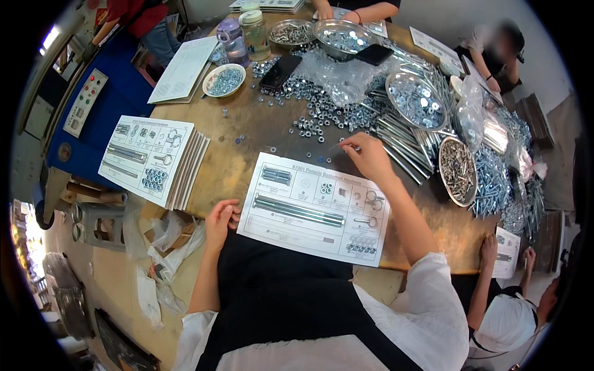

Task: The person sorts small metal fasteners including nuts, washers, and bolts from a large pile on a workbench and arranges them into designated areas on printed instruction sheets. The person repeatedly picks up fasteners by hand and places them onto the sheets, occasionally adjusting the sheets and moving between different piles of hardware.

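A white printed hardware card (291, 241) lies in front of me at the table's near edge. Long metal rods (297, 210), a bundle of bolts (276, 176) and several nuts (361, 248) show on its face. Beyond the card's upper edge, my right hand (366, 156) pinches thumb and finger together; a faint thin thing seems to be at the tips, too small to name. A few loose nuts (309, 154) lie close to it. My left hand (221, 221) rests beside the card's left edge, its fingers loosely bent and apart, with nothing visible in them.
Stacked cards (145, 161) stand left. Loose nuts (318, 117), a plastic bag (343, 83), phones (280, 72) and steel rods (402, 145) cover the far side. Bowls of washers (416, 102) and small fasteners (458, 170) sit right. Co-workers' hands (489, 250) work around the table.
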